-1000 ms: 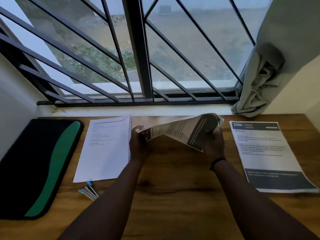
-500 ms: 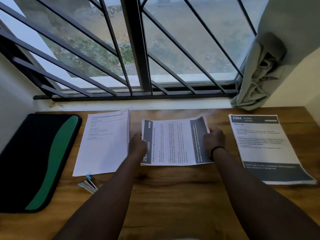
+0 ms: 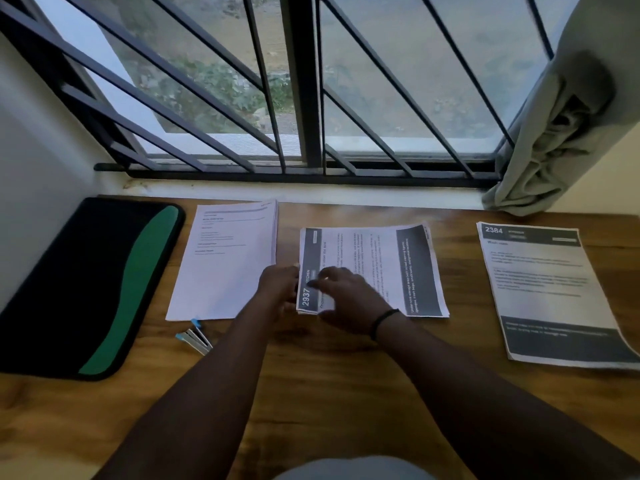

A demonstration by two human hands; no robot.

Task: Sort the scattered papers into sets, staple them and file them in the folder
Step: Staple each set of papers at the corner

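Both forearms are bare, with no sleeves in view. The right hand (image 3: 341,295) has a thin black band (image 3: 383,322) around the wrist. The left hand (image 3: 278,289) wears nothing. A light grey-blue garment (image 3: 349,468) shows at the bottom edge.

Single head-worn view, looking forward and down – desk (image 3: 329,393) close, window (image 3: 311,81) beyond

Three paper sets lay flat along the counter's back edge: a white set (image 3: 225,261) left, a sideways set (image 3: 384,265) centre, another (image 3: 543,292) right. The black-green folder (image 3: 79,285) lay closed at the left edge, the stapler (image 3: 194,337) beside it.
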